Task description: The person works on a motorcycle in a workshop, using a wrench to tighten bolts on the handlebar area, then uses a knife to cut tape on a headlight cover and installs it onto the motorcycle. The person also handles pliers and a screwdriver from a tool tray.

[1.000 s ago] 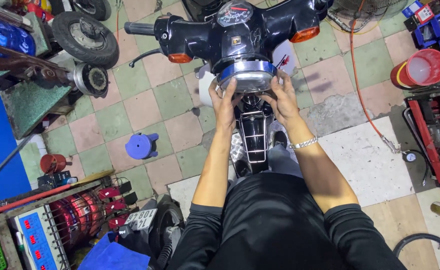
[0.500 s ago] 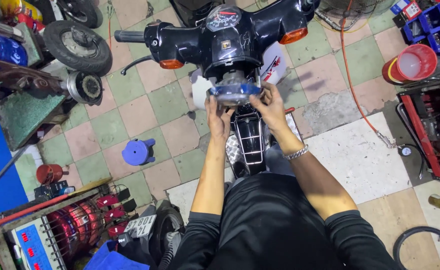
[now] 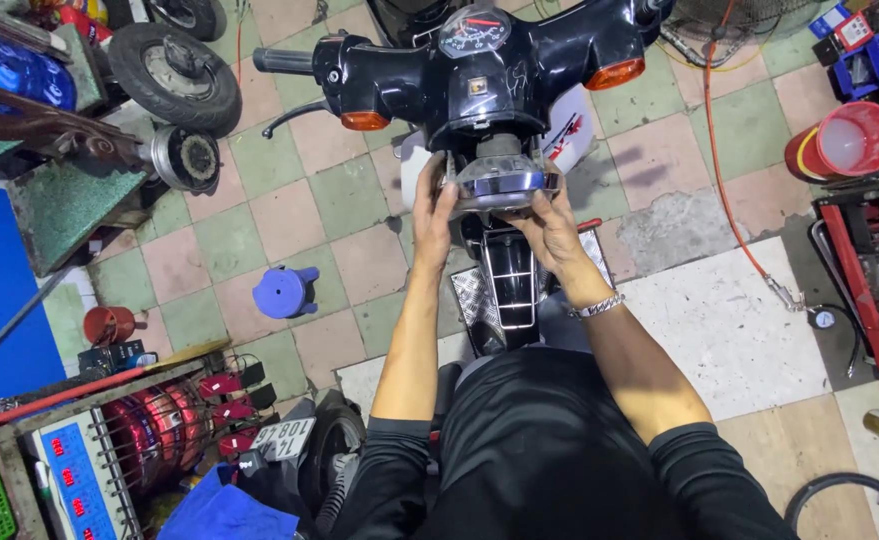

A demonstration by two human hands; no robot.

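1. Since the earlier frames both hands have risen with the headlight unit (image 3: 500, 183), which now sits closer under the black handlebar cowl (image 3: 479, 75) of the motorbike.
2. Left hand (image 3: 431, 225) cups the headlight's left edge, fingers spread along its rim; right hand (image 3: 551, 228), with a metal bracelet (image 3: 596, 306) at the wrist, supports its right underside. Both are closed around the lamp.
3. Risk, as I judge it: the lamp hangs on fingertips alone, so a slip could drop it onto the chrome front rack (image 3: 507, 285) directly below and crack the lens.
4. Any wiring behind the lamp is hidden; pushing it home blind could pinch a lead.
5. Right of the cowl, an orange hose (image 3: 716, 150) trails over the tiles and could snag a foot.
6. Behind the headlight stands a white canister (image 3: 567, 130) with a red-and-dark label.
7. Far below and left of the cowl lie a white number plate (image 3: 281, 437) and a blue panel with red rectangular buttons (image 3: 67, 470).
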